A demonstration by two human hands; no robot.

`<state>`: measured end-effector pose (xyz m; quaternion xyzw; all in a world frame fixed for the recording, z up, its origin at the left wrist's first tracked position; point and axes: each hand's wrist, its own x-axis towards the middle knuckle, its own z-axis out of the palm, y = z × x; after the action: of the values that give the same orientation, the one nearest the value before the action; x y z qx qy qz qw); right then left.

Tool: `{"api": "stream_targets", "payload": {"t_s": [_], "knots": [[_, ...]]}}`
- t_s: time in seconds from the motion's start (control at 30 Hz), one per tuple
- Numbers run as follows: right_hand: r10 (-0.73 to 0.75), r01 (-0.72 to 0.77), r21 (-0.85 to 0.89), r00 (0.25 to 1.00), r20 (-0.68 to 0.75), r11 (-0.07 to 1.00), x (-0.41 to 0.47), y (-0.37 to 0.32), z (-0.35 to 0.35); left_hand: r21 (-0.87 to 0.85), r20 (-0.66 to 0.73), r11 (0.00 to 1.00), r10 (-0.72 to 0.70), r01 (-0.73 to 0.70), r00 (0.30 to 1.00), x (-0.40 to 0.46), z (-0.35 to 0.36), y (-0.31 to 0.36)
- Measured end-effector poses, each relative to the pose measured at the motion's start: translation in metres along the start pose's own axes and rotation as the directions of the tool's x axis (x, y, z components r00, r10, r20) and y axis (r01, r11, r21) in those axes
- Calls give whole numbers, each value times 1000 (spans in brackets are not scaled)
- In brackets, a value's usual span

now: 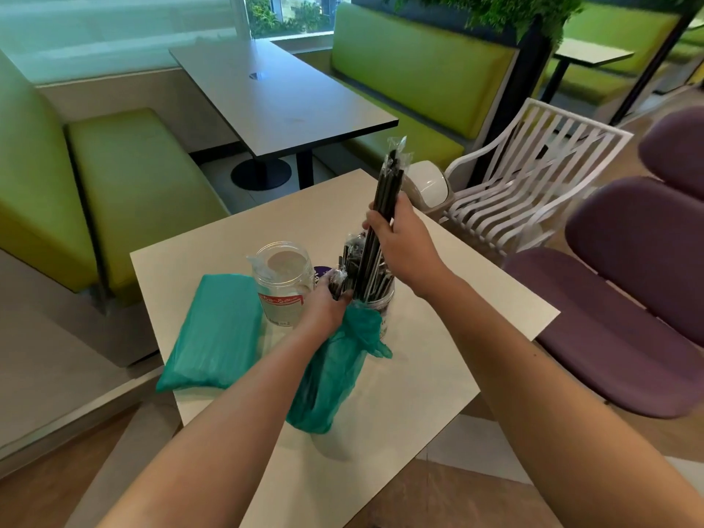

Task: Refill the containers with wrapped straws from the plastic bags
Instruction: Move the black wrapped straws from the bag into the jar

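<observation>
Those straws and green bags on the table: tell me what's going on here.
A person is refilling jars with wrapped black straws. The right hand grips a bundle of straws, lowering it into the jar already holding straws. The left hand holds the open green bag by its mouth. An empty jar and a second, folded green bag wait alongside.

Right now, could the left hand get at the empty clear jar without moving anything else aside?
Probably yes. The empty jar stands open-topped just beside the left hand, nothing between them; but that hand already grips the green bag and straws, so it must let go first.
</observation>
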<state>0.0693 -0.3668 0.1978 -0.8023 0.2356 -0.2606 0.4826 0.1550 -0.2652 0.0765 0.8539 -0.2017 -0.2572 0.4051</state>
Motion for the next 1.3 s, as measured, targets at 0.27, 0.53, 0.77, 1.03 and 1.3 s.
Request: {"api": "stream_targets", "payload": {"t_s": [0.27,0.53,0.77,1.03,1.3], "knots": [[-114,100,-130,988,-102,986,2,9,-6,-36,0,999,-34,34,999,4,3,0],[-22,1,-562,999,-31,827,-11,75,14,-41,0,999,10,-10,1000,-1,4,-7],[-92,-18,-634,986,-139,773,-12,73,20,-34,0,999,-2,2,1000,-1,4,-5],[-270,305,-548,952,145,779,2,63,28,-11,3,1000,-13,13,1000,2,5,-6],[-196,332,-788,943,268,518,-6,83,38,-52,7,998,-29,30,1000,4,4,-11]]}}
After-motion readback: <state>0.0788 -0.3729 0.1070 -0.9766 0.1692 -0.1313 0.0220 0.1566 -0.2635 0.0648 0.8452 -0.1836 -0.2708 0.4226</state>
